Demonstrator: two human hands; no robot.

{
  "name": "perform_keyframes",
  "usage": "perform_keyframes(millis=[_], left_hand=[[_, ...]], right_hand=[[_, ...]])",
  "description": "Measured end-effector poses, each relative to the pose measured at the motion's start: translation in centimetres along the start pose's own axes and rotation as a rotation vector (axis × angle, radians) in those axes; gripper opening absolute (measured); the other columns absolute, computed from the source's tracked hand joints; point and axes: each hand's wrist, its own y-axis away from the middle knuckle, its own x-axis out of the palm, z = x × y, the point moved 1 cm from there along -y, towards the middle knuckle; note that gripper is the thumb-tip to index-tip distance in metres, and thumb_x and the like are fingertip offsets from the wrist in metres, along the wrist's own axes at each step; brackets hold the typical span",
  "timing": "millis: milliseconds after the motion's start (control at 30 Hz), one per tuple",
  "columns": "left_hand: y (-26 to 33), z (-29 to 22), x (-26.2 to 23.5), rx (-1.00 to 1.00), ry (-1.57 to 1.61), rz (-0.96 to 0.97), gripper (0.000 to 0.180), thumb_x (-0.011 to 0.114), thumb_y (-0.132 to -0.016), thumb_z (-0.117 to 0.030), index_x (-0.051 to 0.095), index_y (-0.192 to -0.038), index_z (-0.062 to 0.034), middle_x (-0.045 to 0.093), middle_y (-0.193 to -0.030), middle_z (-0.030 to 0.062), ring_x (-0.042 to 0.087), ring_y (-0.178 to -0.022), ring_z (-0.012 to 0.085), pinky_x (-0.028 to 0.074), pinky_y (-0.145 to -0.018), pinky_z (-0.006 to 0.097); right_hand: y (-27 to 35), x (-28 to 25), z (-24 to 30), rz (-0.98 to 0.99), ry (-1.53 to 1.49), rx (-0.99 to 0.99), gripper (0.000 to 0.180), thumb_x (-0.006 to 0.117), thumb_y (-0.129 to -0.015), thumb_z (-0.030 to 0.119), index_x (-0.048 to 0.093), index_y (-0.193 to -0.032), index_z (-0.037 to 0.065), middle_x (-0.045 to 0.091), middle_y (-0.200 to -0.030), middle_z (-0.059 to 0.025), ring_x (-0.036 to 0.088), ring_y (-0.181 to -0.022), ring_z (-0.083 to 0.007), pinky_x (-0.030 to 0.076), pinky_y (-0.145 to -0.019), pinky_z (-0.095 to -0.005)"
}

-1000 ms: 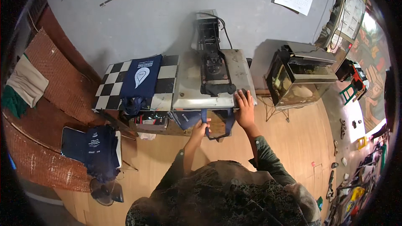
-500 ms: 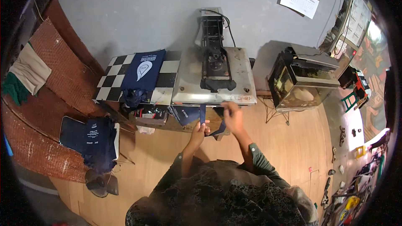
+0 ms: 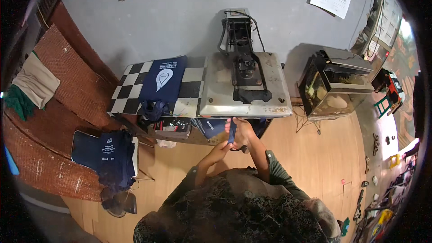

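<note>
Right hand (image 3: 243, 132) comes inward to the strap (image 3: 232, 132), fingers loosely curled, grip unclear; left hand (image 3: 219, 151) pinches its lower end. Both now work the strap, below the press (image 3: 246, 81) front.

The scene was viewed from above, through a head-worn fisheye camera facing downward and forward; the left hand (image 3: 219, 152) and the right hand (image 3: 244, 132) were seen from near, the grey wall (image 3: 180, 18) from farther away.
</note>
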Motion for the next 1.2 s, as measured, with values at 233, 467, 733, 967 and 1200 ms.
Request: perform_keyframes(millis=[233, 467, 733, 967, 1200], left_hand=[[-1.7, 1.6, -3.9, 0.132, -0.102, -0.129, 0.026, 0.050, -0.104, -0.024, 0.060, -0.109, 0.0003, 0.067, -0.099, 0.0038, 0.061, -0.093, 0.0110, 0.047, -0.080, 0.026], [-2.1, -9.1, -1.9, 0.401, -0.516, -0.331, 0.024, 0.054, -0.096, -0.004, 0.061, -0.119, -0.0065, 0.066, -0.113, 0.0133, 0.066, -0.096, 0.0301, 0.051, -0.080, 0.032], [-4.2, -10.0, -2.4, 0.547, -0.817, -0.204, 0.027, 0.055, -0.090, 0.001, 0.065, -0.114, -0.0068, 0.066, -0.124, 0.0041, 0.065, -0.101, 0.0315, 0.054, -0.081, 0.039], [-4.6, -10.5, -2.6, 0.449, -0.823, -0.177, 0.021, 0.059, -0.089, -0.005, 0.066, -0.109, -0.0077, 0.067, -0.120, 0.0041, 0.066, -0.094, 0.0315, 0.054, -0.076, 0.038], [-4.7, -10.4, -2.2, 0.437, -0.755, -0.224, 0.022, 0.062, -0.089, -0.013, 0.066, -0.110, -0.0106, 0.068, -0.110, 0.0064, 0.066, -0.076, 0.0295, 0.052, -0.066, 0.038]], right_hand=[[1.6, 1.0, 0.5, -0.055, 0.177, 0.067, 0.021, 0.050, -0.103, 0.027, 0.063, -0.102, 0.010, 0.060, -0.077, -0.0022, 0.050, -0.058, -0.0128, 0.043, -0.051, -0.0273], [2.4, 0.9, 0.1, -0.119, 0.473, -0.032, 0.025, 0.055, -0.100, 0.033, 0.060, -0.104, 0.009, 0.062, -0.069, -0.0030, 0.050, -0.049, -0.0092, 0.035, -0.039, -0.0255], [2.3, -1.1, -0.6, -0.084, 1.316, -0.528, 0.045, 0.062, -0.089, 0.022, 0.054, -0.127, -0.001, 0.067, -0.096, -0.0251, 0.067, -0.085, -0.0357, 0.051, -0.074, -0.0426], [6.4, 1.2, 4.0, -0.088, 1.503, -0.359, 0.025, 0.058, -0.091, 0.019, 0.065, -0.106, 0.001, 0.065, -0.089, -0.0289, 0.064, -0.087, -0.0463, 0.050, -0.074, -0.0498], [7.7, 0.4, 5.5, -0.006, 1.451, -0.461, 0.020, 0.059, -0.090, 0.018, 0.065, -0.093, -0.001, 0.064, -0.079, -0.0259, 0.062, -0.080, -0.0458, 0.048, -0.069, -0.0511]])
